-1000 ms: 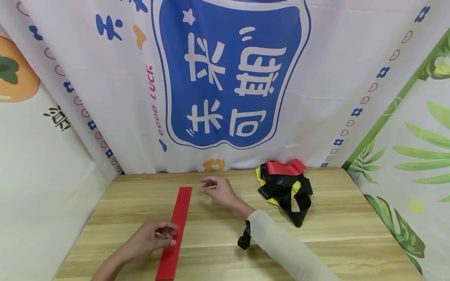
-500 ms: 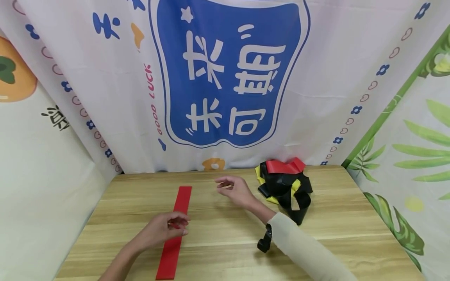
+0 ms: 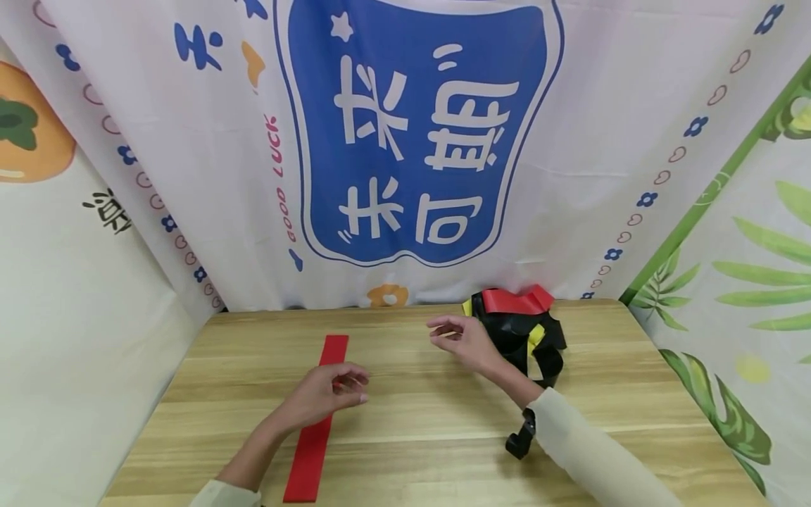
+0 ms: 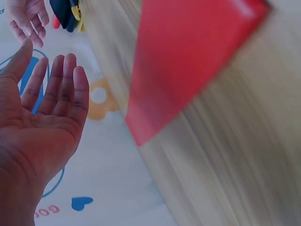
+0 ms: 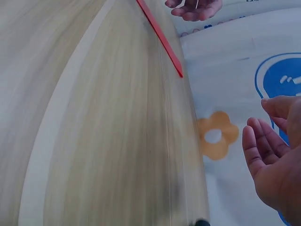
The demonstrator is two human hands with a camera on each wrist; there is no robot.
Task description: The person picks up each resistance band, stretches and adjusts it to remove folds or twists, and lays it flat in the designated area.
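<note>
A flat red strip [image 3: 310, 458] lies lengthwise on the left part of the wooden table, also visible as a red strip [image 4: 188, 52] in the left wrist view. Over its upper half hovers my left hand [image 3: 323, 398], fingers loosely bent and holding nothing. My right hand [image 3: 465, 345] is in the air in front of a heap of black, yellow and red strips [image 3: 519, 327], covering part of it. Its fingers are relaxed, with nothing between them; the right wrist view shows the same empty palm of this right hand [image 5: 277, 155].
The wooden table [image 3: 412, 451] ends at a white printed curtain [image 3: 589, 141] along the back. Cloth panels also hang on the left and right sides. A black strap [image 3: 521, 435] dangles from the right wrist.
Both hands have moved to the right. The left has also risen a little along the red strip, and the right has come over to the heap. The strip stays where it was.
</note>
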